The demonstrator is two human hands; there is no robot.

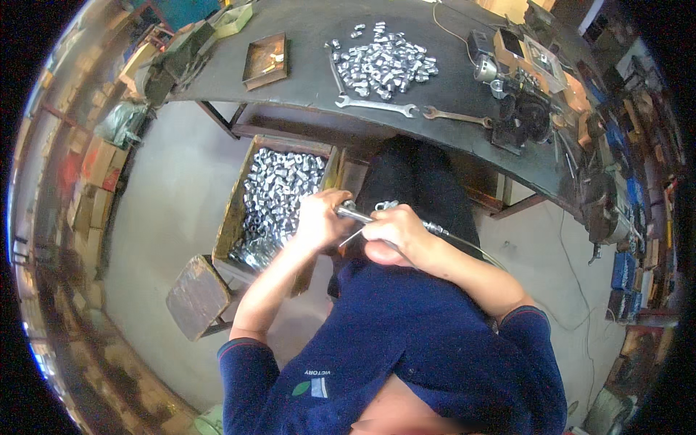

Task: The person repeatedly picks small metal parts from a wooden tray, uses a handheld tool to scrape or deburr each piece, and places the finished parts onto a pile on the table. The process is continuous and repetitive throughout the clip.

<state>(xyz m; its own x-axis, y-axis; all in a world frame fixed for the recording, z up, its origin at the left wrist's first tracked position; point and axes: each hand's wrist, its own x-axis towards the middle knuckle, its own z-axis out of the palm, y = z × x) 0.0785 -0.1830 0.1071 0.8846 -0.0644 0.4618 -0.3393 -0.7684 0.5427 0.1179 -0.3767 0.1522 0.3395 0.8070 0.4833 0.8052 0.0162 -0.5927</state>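
My left hand (322, 220) is closed around the left end of a slim silvery metal tool (355, 214) held in front of my lap. What its fingers grip at that end is mostly hidden. My right hand (397, 232) is wrapped round the tool's other part. Above its knuckles a small shiny metal piece (384, 206) shows. A metal coupling (433, 228) joins a thin hose (470, 245) that runs off to the lower right. A thin rod (351, 238) slants down between my hands. Beside my left forearm, a wooden crate (230, 208) holds many shiny metal fittings (279, 187).
More fittings (388, 65) are heaped on the dark workbench (312, 43), near several wrenches (377, 107) and a shallow tray (265, 61). A vise-like machine (522, 109) stands at right. A wooden stool (198, 297) is at lower left; a cable (580, 283) crosses the floor.
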